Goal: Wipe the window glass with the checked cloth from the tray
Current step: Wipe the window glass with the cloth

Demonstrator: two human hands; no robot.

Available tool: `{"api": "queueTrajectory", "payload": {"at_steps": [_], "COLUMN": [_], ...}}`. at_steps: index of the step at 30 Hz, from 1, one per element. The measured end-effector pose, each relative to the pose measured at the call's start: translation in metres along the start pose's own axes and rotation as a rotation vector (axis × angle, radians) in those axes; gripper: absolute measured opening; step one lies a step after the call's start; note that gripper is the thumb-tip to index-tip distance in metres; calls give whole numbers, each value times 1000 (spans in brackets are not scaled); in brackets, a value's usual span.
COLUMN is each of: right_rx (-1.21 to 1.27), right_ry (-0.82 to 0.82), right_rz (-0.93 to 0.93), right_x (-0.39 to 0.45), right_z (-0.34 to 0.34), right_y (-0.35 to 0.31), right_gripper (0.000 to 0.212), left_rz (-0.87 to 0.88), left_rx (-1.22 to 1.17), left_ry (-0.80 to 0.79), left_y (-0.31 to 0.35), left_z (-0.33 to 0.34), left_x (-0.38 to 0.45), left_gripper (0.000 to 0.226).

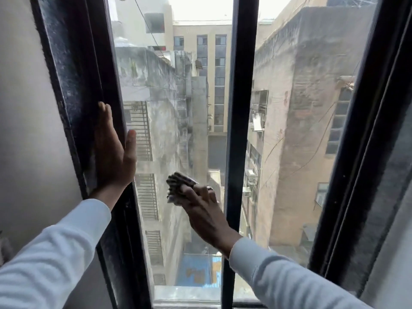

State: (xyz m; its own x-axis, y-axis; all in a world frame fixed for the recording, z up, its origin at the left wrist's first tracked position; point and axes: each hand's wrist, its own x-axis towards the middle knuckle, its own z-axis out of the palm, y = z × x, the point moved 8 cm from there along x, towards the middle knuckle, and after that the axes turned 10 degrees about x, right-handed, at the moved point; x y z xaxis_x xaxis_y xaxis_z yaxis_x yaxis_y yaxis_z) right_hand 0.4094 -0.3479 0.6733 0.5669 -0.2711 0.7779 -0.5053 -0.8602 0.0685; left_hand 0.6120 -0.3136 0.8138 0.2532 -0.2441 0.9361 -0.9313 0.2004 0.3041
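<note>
Glass fills the view – the window glass [169, 108] stands between a dark frame [73, 85] and a centre bar [242, 108]. The left hand [113, 152], at nine o'clock, lies flat and open-fingered on the frame. Towards six o'clock the right hand [204, 210] presses the bunched checked cloth [178, 186] against the pane, fingers closed on it.

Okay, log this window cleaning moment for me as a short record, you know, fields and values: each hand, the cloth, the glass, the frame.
left hand: open, flat against the dark window frame at the left pane's edge
right hand: pressing the checked cloth to the glass
checked cloth: bunched, on the lower part of the left pane
window glass: hazy and streaked, buildings visible through it
centre bar: dark, upright, just right of the cloth hand
sleeves: light, long
</note>
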Motion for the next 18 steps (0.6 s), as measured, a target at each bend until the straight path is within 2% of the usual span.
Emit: {"api": "queueTrajectory", "payload": {"at_steps": [2, 5, 7, 9, 11, 12, 13, 16, 17, 18], "right_rx": [46, 39, -70, -186, -223, -219, -208, -263, -333, -404], "right_ry": [141, 492, 605, 672, 654, 606, 511, 160, 121, 134], "right_rz": [102, 150, 184, 351, 510, 509, 442, -18, -128, -152], "right_x": [-5, -13, -13, -17, -32, -38, -41, -33, -27, -22], "right_z": [-34, -120, -175, -212, -212, -196, -170, -104, -106, -120], "right_y": [20, 70, 119, 178, 215, 217, 208, 169, 172, 184], "right_gripper": [58, 52, 46, 43, 46, 49, 53, 53, 50, 49], "left_rz": [111, 347, 498, 607, 660, 670, 671, 687, 696, 703], "left_rx": [144, 265, 300, 376, 471, 509, 540, 645, 679, 705], "left_ry": [-18, -194, -277, -300, -317, -325, -328, -253, -235, -227], "left_y": [27, 87, 129, 161, 176, 179, 179, 175, 175, 174], "left_z": [6, 43, 68, 91, 111, 119, 124, 129, 130, 132], "left_x": [-9, -30, -46, -58, -66, -68, -69, -72, -72, -72], "left_gripper": [74, 80, 90, 102, 117, 123, 129, 135, 135, 136]}}
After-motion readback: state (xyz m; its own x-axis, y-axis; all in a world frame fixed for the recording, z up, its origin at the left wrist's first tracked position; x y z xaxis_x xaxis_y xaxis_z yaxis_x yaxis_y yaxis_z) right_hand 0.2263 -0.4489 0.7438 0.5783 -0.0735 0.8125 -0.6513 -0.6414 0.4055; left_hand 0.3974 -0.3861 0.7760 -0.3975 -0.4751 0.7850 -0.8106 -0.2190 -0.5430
